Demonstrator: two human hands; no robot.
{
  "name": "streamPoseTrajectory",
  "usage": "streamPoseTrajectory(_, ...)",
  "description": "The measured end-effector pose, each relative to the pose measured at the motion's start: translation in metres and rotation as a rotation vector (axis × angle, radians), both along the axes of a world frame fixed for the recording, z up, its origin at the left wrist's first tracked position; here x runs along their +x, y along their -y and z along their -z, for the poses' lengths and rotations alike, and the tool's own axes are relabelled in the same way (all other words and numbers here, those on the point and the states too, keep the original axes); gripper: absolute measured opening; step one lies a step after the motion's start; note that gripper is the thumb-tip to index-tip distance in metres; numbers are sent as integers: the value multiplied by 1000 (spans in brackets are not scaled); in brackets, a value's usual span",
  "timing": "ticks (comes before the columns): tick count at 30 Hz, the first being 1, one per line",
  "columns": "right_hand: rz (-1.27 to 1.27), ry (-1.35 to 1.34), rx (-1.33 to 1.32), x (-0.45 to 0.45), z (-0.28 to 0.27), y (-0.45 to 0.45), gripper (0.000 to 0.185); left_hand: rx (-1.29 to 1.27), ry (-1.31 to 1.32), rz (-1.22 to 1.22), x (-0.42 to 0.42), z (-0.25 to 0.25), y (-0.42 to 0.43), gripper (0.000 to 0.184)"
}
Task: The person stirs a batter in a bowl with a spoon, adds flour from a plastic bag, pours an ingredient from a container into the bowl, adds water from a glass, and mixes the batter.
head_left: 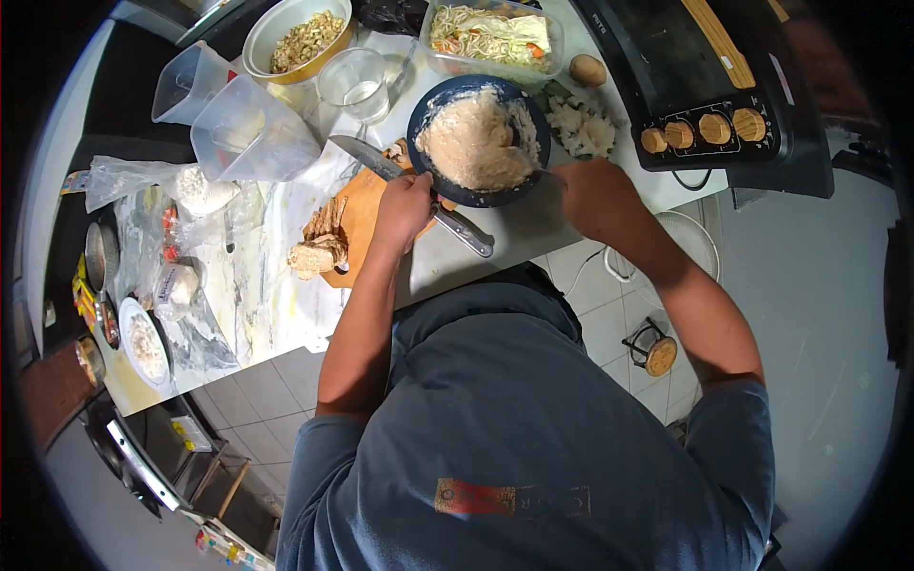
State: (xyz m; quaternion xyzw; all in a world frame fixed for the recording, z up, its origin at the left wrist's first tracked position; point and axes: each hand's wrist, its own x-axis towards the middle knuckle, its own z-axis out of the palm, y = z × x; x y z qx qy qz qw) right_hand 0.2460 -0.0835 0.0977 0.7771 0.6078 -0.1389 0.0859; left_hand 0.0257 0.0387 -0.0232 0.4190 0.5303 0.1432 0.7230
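Observation:
A dark blue bowl holds a thick, pale beige batter, some of it smeared up the inner wall. My left hand is closed at the bowl's near left rim, thumb at the edge. My right hand is closed around the handle of a spoon, with its head in the batter. A large knife lies across the wooden cutting board, passing by my left hand. Sliced brown food lies on the board's left part.
Behind the bowl stand a plastic container of shredded vegetables, a glass and a bowl of chopped food. Clear plastic pitchers stand at left. Chopped white pieces lie right of the bowl, near a black appliance.

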Motion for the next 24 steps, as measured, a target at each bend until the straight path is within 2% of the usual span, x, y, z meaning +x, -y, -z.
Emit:
streamPoseTrajectory(3,-13,-11,46,-3,0,-6,28,34,-17,46,0,4,0,26)
streamPoseTrajectory(5,-133,73,252,-1,-10,-15,30,42,-10,56,-2,0,0,27)
streamPoseTrajectory(6,-129,74,257,4,-11,-21,30,18,-5,53,-1,-9,-1,28)
streamPoseTrajectory(8,-303,194,343,18,-11,-37,32,-7,1,56,1,-17,-2,29)
streamPoseTrajectory(11,-330,308,210,23,-17,-63,31,-69,33,8,1,-17,-1,31)
streamPoseTrajectory(18,-402,202,217,38,-17,-45,23,-46,60,-31,0,-8,2,30)
streamPoseTrajectory(20,-188,125,150,29,-11,-25,16,-46,74,-39,2,-9,3,31)
streamPoseTrajectory(24,-35,49,-26,-1,-6,-8,20,-55,46,-9,0,-11,4,33)
